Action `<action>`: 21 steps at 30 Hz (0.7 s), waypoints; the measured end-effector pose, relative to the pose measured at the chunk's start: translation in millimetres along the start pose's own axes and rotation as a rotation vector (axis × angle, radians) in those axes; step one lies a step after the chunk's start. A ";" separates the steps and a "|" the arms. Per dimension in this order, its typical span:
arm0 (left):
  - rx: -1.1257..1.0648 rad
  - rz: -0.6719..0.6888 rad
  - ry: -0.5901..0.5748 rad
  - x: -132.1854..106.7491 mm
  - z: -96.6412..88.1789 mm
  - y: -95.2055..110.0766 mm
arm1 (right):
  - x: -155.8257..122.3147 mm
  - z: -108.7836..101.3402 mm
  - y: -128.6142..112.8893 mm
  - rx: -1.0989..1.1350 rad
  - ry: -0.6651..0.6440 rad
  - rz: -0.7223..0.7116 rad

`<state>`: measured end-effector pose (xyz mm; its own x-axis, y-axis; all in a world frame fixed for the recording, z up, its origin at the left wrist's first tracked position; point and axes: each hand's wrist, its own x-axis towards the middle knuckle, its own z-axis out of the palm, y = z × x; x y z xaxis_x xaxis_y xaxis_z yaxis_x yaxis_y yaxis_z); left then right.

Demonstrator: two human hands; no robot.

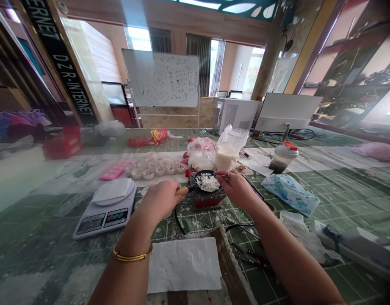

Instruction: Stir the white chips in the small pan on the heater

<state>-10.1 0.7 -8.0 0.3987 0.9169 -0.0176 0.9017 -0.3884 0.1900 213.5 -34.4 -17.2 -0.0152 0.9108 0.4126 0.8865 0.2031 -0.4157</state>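
Note:
My left hand (164, 195) is closed round the wooden handle (183, 190) of a small black frying pan (199, 189). White crumbly flakes (208, 182) lie in the pan, which rests on a small red-sided hot plate (208, 201). At the pan's right rim, my right hand (233, 184) pinches a thin blue stick (210, 175) whose far end reaches over the flakes. The fingers hide most of the stick, so its exact kind does not show. Behind the pan stand a plastic bag of white granules (227, 156) and another clear bag (201, 152).
A kitchen scale (107, 207) stands left, with several small filled cups (159, 170) and a pink mould (116, 170) behind it. White paper (185, 264) lies in front. To the right are a wipes pack (290, 194), a lidded cup (283, 157) and a power strip (356, 245).

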 end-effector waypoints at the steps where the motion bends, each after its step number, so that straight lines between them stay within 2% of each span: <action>1: 0.001 -0.001 0.003 0.1 0.0 0.0 | -0.1 0.2 -0.4 0.009 -0.026 -0.010; 3: -0.005 0.001 0.004 -0.1 -0.3 0.0 | -1.4 -3.0 -1.0 0.024 -0.023 -0.022; 7: -0.013 0.008 -0.004 -0.4 -1.2 -0.2 | -4.5 -13.8 0.3 -0.044 0.103 0.021; 12: -0.005 0.006 -0.006 -0.5 -0.6 -0.6 | -3.9 -10.9 0.1 -0.061 -0.006 0.017; 17: -0.009 0.023 0.002 -0.8 -1.0 -1.1 | -6.8 -10.9 -4.3 0.041 -0.031 -0.016; 21: -0.016 0.015 -0.007 -0.1 -0.4 -1.0 | -8.6 -15.5 -1.5 0.040 -0.031 0.025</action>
<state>-11.1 1.1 -7.8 0.4135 0.9102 -0.0214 0.8927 -0.4007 0.2062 219.4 -48.0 -7.5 -0.0076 0.9264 0.3765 0.8675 0.1934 -0.4582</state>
